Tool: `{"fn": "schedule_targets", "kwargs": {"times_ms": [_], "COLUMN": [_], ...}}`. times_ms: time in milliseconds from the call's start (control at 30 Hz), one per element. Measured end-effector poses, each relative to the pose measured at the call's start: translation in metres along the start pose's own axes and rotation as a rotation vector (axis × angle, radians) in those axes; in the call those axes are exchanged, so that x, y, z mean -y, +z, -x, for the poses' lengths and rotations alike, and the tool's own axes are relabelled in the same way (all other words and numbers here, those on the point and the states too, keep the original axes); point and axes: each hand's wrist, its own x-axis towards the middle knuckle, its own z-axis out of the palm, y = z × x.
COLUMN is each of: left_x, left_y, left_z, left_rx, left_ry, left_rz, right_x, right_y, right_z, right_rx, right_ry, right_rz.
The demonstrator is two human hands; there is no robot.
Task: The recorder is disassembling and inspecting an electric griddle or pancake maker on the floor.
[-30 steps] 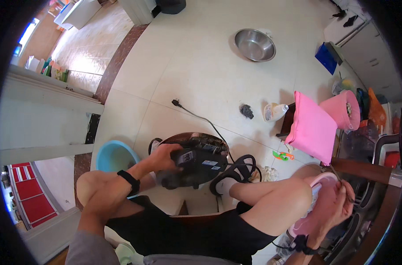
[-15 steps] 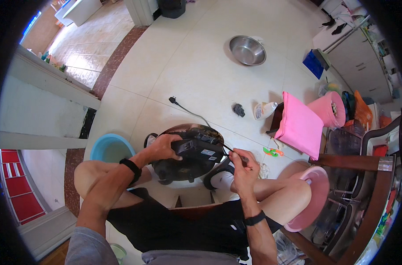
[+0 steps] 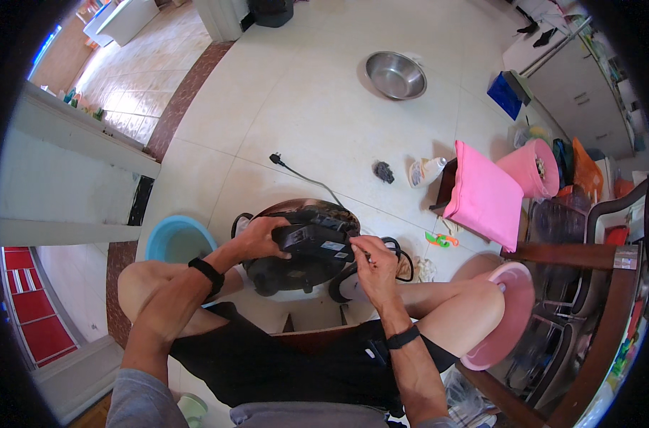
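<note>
Between my knees is an upturned black electrical appliance (image 3: 306,274) with labels and a brownish rim. Its power cord ends in a black plug (image 3: 274,158) on the floor. My left hand (image 3: 264,239) grips the dark raised housing on the appliance's left side. My right hand (image 3: 374,264) is closed around a thin dark tool (image 3: 368,255) at the housing's right end; the tool is mostly hidden by the fingers. More loops of black cord lie just right of my right hand.
A blue basin (image 3: 178,239) is left; a pink basin (image 3: 513,314) is by my right knee. Ahead are a steel bowl (image 3: 396,75), scouring pad (image 3: 383,171), white bottle (image 3: 424,173) and orange-green tool (image 3: 440,240). A pink cushion (image 3: 485,196), pink bucket (image 3: 531,167) and wooden chair (image 3: 567,257) stand right.
My right hand has come from beside the pink basin to the appliance's right end with the thin tool, then shifted slightly left. My left hand stays on the appliance.
</note>
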Motion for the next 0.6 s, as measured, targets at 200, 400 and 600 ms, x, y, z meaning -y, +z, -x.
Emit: {"fn": "schedule_targets", "kwargs": {"times_ms": [200,400,600], "left_x": [-0.005,-0.004,-0.003], "left_y": [0.0,-0.002,-0.002], "left_z": [-0.001,0.0,0.0], "left_rx": [-0.005,-0.003,0.002], "left_ry": [-0.017,-0.022,-0.029], "left_rz": [0.023,0.013,-0.009], "right_x": [-0.009,0.003,0.002], "right_y": [-0.003,-0.008,-0.007], "right_z": [0.0,0.004,0.003], "right_rx": [0.048,0.085,0.04], "right_ry": [-0.186,-0.095,-0.054], "right_rz": [0.143,0.116,0.065]}}
